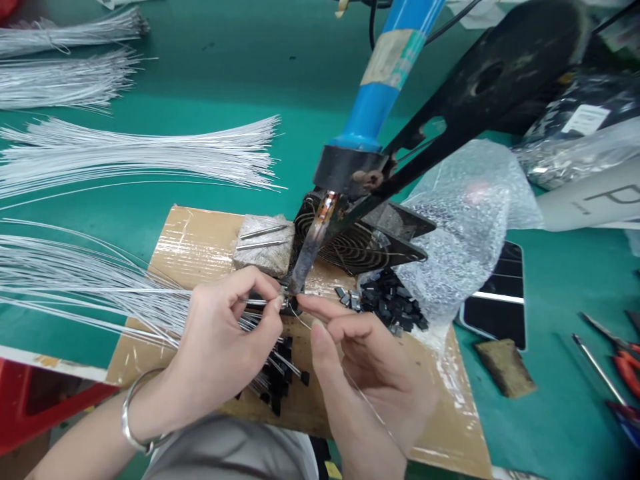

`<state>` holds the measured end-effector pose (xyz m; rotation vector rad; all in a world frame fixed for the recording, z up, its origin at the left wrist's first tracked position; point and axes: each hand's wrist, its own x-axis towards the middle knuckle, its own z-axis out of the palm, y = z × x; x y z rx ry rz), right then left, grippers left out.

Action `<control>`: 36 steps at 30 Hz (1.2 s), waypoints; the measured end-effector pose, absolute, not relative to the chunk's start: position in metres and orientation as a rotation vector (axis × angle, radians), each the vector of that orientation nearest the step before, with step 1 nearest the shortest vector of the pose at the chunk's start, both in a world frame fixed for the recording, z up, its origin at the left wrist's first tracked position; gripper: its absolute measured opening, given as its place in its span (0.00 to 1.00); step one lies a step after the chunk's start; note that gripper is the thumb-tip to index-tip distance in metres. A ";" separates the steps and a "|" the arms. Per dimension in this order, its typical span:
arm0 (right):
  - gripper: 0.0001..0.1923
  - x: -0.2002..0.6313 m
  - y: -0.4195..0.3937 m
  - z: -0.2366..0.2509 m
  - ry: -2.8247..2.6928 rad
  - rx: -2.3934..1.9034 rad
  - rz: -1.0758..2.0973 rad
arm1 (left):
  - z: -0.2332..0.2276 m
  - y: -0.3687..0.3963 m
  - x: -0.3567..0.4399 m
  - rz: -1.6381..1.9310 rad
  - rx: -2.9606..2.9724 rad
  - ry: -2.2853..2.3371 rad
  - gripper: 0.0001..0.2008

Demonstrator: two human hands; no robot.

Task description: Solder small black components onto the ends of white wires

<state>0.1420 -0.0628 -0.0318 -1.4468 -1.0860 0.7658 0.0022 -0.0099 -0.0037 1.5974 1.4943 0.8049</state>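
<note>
Landmark: cardboard sheet (210, 233) lying flat on the green table (210, 87).
Soldering iron: blue-handled soldering iron (350, 153) fixed in a black stand (480, 87), tilted down over the sheet; its tip meets the sheet's middle, just above both hands.
Left hand: left hand (225, 353) over the sheet's near left part, fingers curled, thumb and forefinger pinched on a white wire (253, 301) whose end is at the iron tip. A metal bracelet (133, 417) sits on the wrist.
Right hand: right hand (370, 373) over the sheet's near middle, fingers half curled, thumb and forefinger closed on a thin solder strand (360, 393) that trails back across the palm.
Finished wires: wires with black ends (280, 373) lie on the sheet between the two hands.
Loose parts: pile of small black parts (385, 307) on the sheet's right part, beside the bubble wrap (460, 227).
Fan: black fan grille (360, 243) at the sheet's far edge, under the iron.
Block: grey block (263, 247) left of the fan, on the sheet.
Wire stock: white wire bundles (125, 153) fanned out on the table left of the sheet.
</note>
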 end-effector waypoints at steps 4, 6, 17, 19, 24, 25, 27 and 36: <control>0.11 0.143 -0.063 -0.033 -1.085 -1.443 0.793 | -0.004 -0.010 0.002 0.781 1.601 1.503 0.06; 0.10 0.143 -0.064 -0.033 -1.082 -1.440 0.796 | -0.004 -0.010 0.002 0.788 1.605 1.498 0.07; 0.10 0.141 -0.064 -0.030 -1.065 -1.433 0.780 | -0.002 -0.009 0.004 0.826 1.608 1.477 0.07; 0.10 0.141 -0.064 -0.030 -1.069 -1.433 0.776 | -0.001 -0.009 0.003 0.827 1.610 1.478 0.07; 0.10 0.141 -0.063 -0.030 -1.066 -1.431 0.777 | -0.003 -0.010 0.003 0.828 1.600 1.470 0.07; 0.10 0.141 -0.063 -0.031 -1.063 -1.428 0.775 | -0.003 -0.010 0.003 0.831 1.607 1.468 0.07; 0.10 0.140 -0.063 -0.031 -1.065 -1.422 0.772 | -0.003 -0.011 0.002 0.837 1.618 1.466 0.07; 0.10 0.141 -0.063 -0.031 -1.071 -1.428 0.782 | -0.002 -0.010 0.004 0.834 1.607 1.478 0.06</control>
